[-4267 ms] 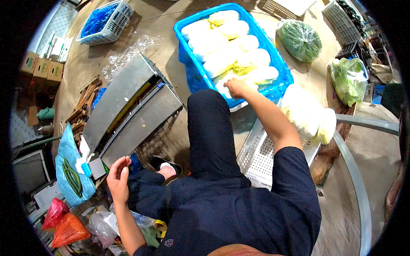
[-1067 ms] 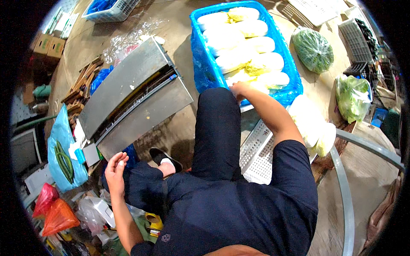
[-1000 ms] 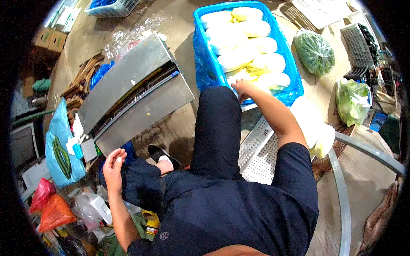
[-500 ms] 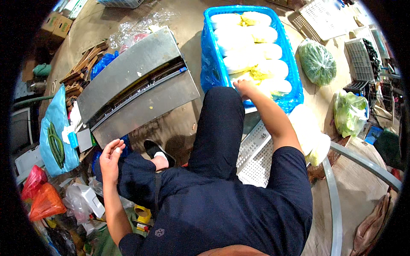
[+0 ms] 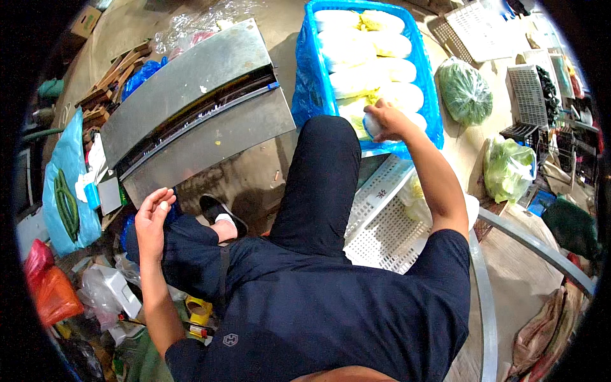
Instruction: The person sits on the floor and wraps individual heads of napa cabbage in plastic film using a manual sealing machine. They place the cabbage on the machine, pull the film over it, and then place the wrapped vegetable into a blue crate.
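Note:
A blue crate lined with blue plastic (image 5: 324, 83) stands ahead of my knee, packed with two columns of pale napa cabbages (image 5: 350, 83). At the crate's near end, my right hand (image 5: 389, 121) is closed round a small white and light-blue thing (image 5: 373, 126), its kind partly hidden by the fingers. It hovers over or touches the nearest cabbages; which one I cannot tell. My left hand (image 5: 153, 216) is raised beside my left knee, fingers loosely stretched and nothing in it. Below my right forearm, a white perforated crate (image 5: 382, 239) holds a cabbage (image 5: 415, 197), partly covered by the arm.
A metal wrapping bench (image 5: 191, 95) stands at front left. Bagged greens (image 5: 466, 92) and a bagged lettuce (image 5: 509, 169) lie at right, near a curved metal rail (image 5: 534, 245). Cucumbers (image 5: 65, 204) rest on blue plastic at left, beside a red bag (image 5: 54, 293).
My right hand has moved a little to the right and away from my knee, and the white and light-blue thing now shows in it. The whole view has shifted slightly. My left hand stays raised.

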`<state>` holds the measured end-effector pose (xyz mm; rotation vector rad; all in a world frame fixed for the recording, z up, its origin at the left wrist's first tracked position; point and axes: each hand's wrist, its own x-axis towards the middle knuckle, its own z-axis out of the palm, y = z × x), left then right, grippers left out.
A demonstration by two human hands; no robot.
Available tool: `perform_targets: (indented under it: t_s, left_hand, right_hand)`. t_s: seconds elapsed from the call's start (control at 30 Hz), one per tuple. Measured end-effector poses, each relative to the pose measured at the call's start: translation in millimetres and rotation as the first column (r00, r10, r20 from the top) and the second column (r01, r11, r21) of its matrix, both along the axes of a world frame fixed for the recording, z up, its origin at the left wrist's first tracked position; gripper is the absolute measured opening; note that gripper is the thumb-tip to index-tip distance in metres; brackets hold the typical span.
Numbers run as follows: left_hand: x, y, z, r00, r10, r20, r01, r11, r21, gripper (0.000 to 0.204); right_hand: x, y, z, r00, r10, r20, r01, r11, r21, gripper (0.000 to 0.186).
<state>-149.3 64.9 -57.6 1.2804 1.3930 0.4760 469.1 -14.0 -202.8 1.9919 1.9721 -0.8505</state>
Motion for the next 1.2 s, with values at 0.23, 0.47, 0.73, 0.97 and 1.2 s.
perform_targets:
  t_s: [0.23,0.47,0.73,0.97,1.2]
  left_hand:
    - [1.2,-3.3,-0.3,0.998,0.007,0.059,-0.008,1.000,0.002,0.035]
    - [34.8,-3.7,-5.1,0.955,-0.098,0.281,0.095,0.995,0.023,0.034]
    - [133.8,8.6,39.5,0.778,-0.179,0.603,0.210,0.977,0.019,0.086]
    - [71.4,11.6,31.4,0.610,0.140,0.780,0.049,0.976,-0.214,0.094]
    - [20.8,-31.5,-16.7,0.475,0.154,0.866,-0.043,0.987,-0.152,0.111]
  right_hand:
    - [25.6,-74.1,66.0,0.840,-0.373,-0.394,0.534,0.696,0.481,0.088]
    - [-20.2,-89.3,172.2,0.417,-0.125,-0.900,0.880,0.305,0.365,0.098]
    - [-157.7,4.0,200.2,0.329,0.224,-0.917,0.785,0.476,0.398,0.112]
    - [-267.1,53.6,196.5,0.204,0.230,-0.952,0.563,0.768,0.306,0.106]
    - [-334.2,49.5,184.1,-0.216,0.042,-0.976,0.555,0.827,-0.087,0.101]
